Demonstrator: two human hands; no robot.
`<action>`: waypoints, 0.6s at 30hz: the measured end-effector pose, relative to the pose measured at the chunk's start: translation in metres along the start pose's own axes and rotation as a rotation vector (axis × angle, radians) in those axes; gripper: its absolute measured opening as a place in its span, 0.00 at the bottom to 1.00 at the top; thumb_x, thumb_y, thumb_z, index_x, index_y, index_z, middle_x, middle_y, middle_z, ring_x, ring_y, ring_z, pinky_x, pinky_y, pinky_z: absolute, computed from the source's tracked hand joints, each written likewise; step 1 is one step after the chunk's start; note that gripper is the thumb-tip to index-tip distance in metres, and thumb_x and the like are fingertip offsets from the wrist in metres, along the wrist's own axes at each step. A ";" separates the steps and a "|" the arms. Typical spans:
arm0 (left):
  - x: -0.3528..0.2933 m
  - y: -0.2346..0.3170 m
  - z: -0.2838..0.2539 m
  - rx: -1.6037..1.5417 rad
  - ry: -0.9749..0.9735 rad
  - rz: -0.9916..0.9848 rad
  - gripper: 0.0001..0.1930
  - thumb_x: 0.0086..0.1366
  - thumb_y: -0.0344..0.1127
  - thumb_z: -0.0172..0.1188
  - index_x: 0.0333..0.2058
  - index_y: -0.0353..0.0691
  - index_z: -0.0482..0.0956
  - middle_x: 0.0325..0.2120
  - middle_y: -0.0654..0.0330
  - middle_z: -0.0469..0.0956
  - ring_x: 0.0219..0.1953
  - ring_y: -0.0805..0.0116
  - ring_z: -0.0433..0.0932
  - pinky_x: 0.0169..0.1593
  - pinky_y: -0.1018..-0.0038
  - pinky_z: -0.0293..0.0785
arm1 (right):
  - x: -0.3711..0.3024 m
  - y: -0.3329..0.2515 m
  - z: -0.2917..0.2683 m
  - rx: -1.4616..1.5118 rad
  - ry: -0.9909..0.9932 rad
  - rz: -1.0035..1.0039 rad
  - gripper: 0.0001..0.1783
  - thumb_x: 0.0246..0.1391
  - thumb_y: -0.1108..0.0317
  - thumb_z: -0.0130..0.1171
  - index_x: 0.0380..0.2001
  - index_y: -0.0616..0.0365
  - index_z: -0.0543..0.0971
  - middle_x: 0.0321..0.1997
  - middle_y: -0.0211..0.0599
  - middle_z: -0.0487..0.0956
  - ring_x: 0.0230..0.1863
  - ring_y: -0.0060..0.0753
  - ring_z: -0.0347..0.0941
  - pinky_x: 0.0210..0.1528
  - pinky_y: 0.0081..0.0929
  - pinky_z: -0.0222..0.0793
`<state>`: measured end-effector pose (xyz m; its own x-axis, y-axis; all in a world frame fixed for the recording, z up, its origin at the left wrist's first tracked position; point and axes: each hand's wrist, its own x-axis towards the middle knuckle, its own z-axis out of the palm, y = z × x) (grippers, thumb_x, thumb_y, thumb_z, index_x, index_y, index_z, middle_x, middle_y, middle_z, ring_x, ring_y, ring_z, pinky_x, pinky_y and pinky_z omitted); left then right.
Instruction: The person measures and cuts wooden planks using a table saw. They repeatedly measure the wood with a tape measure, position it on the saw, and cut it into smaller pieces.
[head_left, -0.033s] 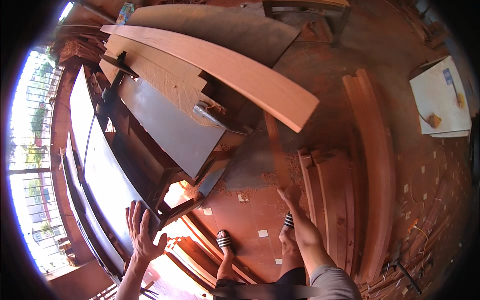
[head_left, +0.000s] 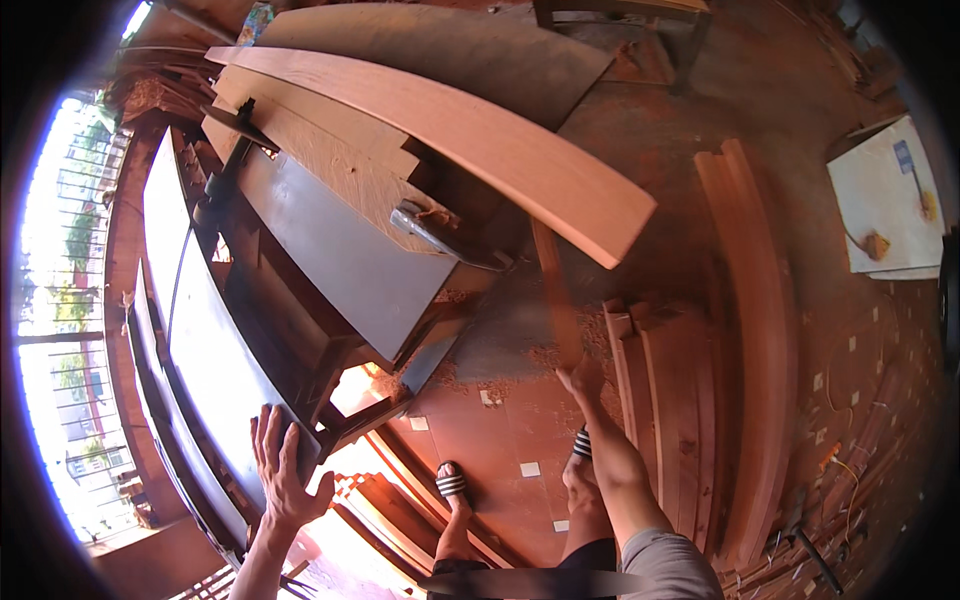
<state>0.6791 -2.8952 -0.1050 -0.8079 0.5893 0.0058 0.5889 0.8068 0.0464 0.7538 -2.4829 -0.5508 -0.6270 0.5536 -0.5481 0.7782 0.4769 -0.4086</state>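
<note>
My left hand (head_left: 288, 470) lies with spread fingers on the near end of a long, shiny pale panel (head_left: 205, 330), its thumb held apart. My right hand (head_left: 582, 380) is closed around the near end of a narrow wooden strip (head_left: 553, 285), which stretches away from me and passes under a long reddish plank (head_left: 470, 125). The strip's far end is hidden beneath that plank. The plank slants across a workbench with a grey metal top (head_left: 340, 255) and a light wooden board (head_left: 320, 135). A curved metal piece with a dark handle (head_left: 440, 235) sits at the bench's near edge.
Stacked planks (head_left: 660, 410) and long timbers (head_left: 750, 330) lie on the floor to my right. More timber (head_left: 385, 510) lies near my left foot. A white box (head_left: 888, 200) stands at the far right. Wood shavings (head_left: 470, 385) litter the floor near the bench.
The whole picture has shifted slightly to the right, most at the plank's near end. Both hands keep their places on the panel and the strip.
</note>
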 end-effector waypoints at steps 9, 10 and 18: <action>-0.018 -0.007 0.006 0.027 0.005 -0.035 0.41 0.62 0.45 0.62 0.72 0.44 0.59 0.70 0.35 0.59 0.72 0.29 0.58 0.72 0.29 0.49 | 0.136 -0.108 0.096 -0.050 0.036 -0.239 0.13 0.52 0.66 0.70 0.39 0.59 0.85 0.42 0.54 0.85 0.43 0.56 0.84 0.47 0.46 0.81; -0.016 -0.008 0.006 0.023 0.015 -0.028 0.41 0.62 0.45 0.62 0.72 0.44 0.59 0.70 0.35 0.59 0.72 0.29 0.58 0.71 0.29 0.49 | 0.140 -0.108 0.099 -0.033 0.065 -0.253 0.12 0.53 0.66 0.69 0.40 0.60 0.84 0.41 0.53 0.84 0.42 0.56 0.84 0.46 0.46 0.81; -0.022 -0.006 -0.004 -0.025 0.020 -0.106 0.39 0.48 0.33 0.66 0.63 0.41 0.71 0.67 0.37 0.65 0.71 0.29 0.61 0.72 0.31 0.50 | 0.017 -0.043 0.059 -0.035 0.061 -0.405 0.12 0.57 0.69 0.63 0.44 0.62 0.81 0.36 0.53 0.84 0.40 0.52 0.83 0.40 0.42 0.77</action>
<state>0.6929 -2.9132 -0.1012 -0.8661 0.4994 0.0199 0.4994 0.8633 0.0729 0.7118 -2.5342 -0.5863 -0.8841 0.3556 -0.3033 0.4673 0.6872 -0.5563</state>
